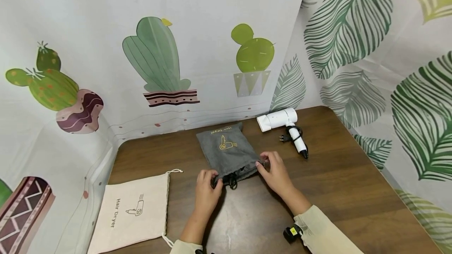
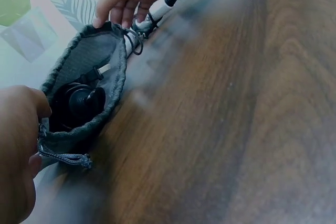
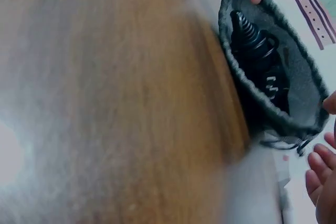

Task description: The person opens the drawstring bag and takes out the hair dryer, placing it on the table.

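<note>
A dark grey drawstring bag lies on the table, printed in gold with "Hair Dryer" and a dryer outline. Its mouth faces me and gapes wide. My left hand pinches the left end of the rim, and my right hand pinches the right end between thumb and fingers. Inside, the left wrist view shows a black plug with metal prongs and a ribbed black cord end. The right wrist view shows the same ribbed black piece; the rest of the contents is hidden. Drawstrings hang at the rim's ends.
A white hair dryer, its black cord wrapped round the handle, lies at the back right of the brown wooden table. A cream drawstring bag with "Hair Dryer" print lies flat at the left. Printed curtains stand behind the table.
</note>
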The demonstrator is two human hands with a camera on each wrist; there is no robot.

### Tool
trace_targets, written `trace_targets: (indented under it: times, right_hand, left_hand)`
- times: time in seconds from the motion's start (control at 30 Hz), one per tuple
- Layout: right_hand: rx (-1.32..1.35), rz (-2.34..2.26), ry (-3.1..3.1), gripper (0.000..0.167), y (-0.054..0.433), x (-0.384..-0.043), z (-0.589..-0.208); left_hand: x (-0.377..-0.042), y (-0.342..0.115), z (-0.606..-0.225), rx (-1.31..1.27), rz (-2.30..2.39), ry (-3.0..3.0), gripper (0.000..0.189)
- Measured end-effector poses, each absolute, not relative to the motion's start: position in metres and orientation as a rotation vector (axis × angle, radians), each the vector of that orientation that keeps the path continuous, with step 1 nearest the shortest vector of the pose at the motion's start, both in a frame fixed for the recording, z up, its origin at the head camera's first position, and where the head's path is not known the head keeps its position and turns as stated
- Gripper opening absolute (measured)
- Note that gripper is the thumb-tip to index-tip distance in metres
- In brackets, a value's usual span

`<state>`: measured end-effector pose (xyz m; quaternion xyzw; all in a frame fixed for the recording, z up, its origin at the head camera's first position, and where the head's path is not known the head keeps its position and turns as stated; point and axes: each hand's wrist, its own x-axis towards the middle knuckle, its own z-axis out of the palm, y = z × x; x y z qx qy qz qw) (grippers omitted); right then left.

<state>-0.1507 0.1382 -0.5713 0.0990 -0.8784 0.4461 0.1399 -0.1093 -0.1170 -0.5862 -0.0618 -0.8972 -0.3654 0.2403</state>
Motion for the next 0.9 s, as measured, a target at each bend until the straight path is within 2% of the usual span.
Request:
trace_targets:
  times: [0.2, 0.4, 0.53, 0.9]
  right_hand:
    - [0.388, 1.373, -2.389, 0.016, 0.132, -0.143, -0.561]
    - [0.836, 1.388, -2.536, 0.006, 0.121, -0.131, -0.554]
    - [0.915, 1.202, -2.630, 0.015, 0.114, -0.126, -0.554]
    - [0.600, 1.044, -2.729, 0.046, 0.101, -0.122, -0.556]
  left_hand:
    - [-0.110, -0.117, -0.585, -0.153, -1.011, -2.453, 0.020]
    - [-0.109, -0.116, -0.585, -0.164, -1.020, -2.425, 0.019]
    - [-0.108, -0.116, -0.584, -0.169, -1.026, -2.415, 0.017]
    - [-0.105, -0.116, -0.583, -0.187, -1.027, -2.405, 0.015]
